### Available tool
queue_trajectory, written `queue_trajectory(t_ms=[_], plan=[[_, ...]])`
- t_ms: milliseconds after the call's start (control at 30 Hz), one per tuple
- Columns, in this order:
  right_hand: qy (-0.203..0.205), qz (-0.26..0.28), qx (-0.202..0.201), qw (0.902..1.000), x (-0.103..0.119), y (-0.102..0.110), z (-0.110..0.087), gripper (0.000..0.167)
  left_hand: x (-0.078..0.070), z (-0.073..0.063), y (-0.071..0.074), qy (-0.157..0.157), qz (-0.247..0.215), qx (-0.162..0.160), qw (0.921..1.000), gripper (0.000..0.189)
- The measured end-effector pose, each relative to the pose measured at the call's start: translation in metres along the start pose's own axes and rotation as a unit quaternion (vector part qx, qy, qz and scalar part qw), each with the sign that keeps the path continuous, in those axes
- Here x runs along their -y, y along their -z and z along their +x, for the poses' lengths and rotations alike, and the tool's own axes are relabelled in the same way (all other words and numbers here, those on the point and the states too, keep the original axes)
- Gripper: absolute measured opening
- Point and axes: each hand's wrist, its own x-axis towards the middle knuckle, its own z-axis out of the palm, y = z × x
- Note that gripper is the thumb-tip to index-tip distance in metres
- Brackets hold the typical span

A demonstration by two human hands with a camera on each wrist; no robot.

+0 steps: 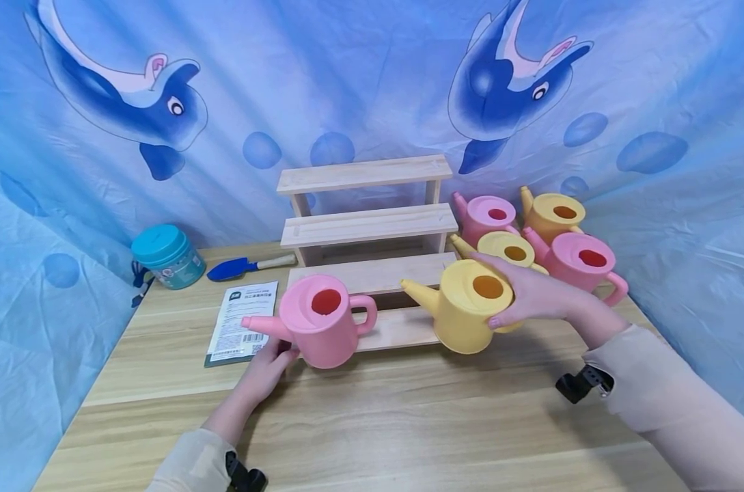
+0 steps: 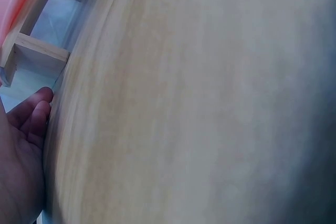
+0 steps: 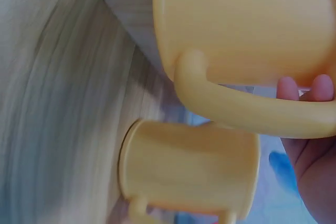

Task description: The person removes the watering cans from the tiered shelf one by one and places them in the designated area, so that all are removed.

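On the left of the lowest shelf board sits a pink watering can (image 1: pixel 320 328), its spout pointing left. My left hand (image 1: pixel 267 369) rests on the table beneath that spout, by the shelf's left end. Its fingers look loosely bent in the left wrist view and hold nothing visible; the spout partly hides them in the head view. With my right hand (image 1: pixel 534 290) I grip a yellow watering can (image 1: pixel 464 328) near its top and handle, at the right end of the lowest board. The right wrist view shows fingertips (image 3: pixel 321 86) behind its handle (image 3: pixel 252 111).
A stepped wooden shelf (image 1: pixel 372 225) stands at the back. Several pink and yellow watering cans, including a pink one (image 1: pixel 583 260), crowd its right side. To the left are a seed packet (image 1: pixel 244 321), a blue trowel (image 1: pixel 233 268) and a teal tub (image 1: pixel 170 256).
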Motion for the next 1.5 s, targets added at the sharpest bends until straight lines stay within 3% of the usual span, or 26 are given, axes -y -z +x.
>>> queue_trajectory(t_ms=[367,833,1133,1500], plan=[[-0.037,-0.013,-0.11,0.9932,-0.021,0.01,-0.043,0.097,0.0,-0.001,0.0,-0.009,0.005,0.007,0.9999,0.049],[-0.051,0.006,-0.173,0.9836,-0.059,0.001,-0.086,0.091,0.0,0.0,-0.002,0.001,0.001,0.007,1.0,0.049],[-0.052,0.021,-0.16,0.9856,-0.071,-0.012,-0.083,0.092,0.001,0.001,0.001,-0.011,0.007,0.003,0.9999,0.05],[-0.025,-0.026,-0.178,0.9833,-0.068,-0.015,-0.071,0.096,0.002,0.001,0.001,-0.012,0.001,0.003,0.9999,0.049]])
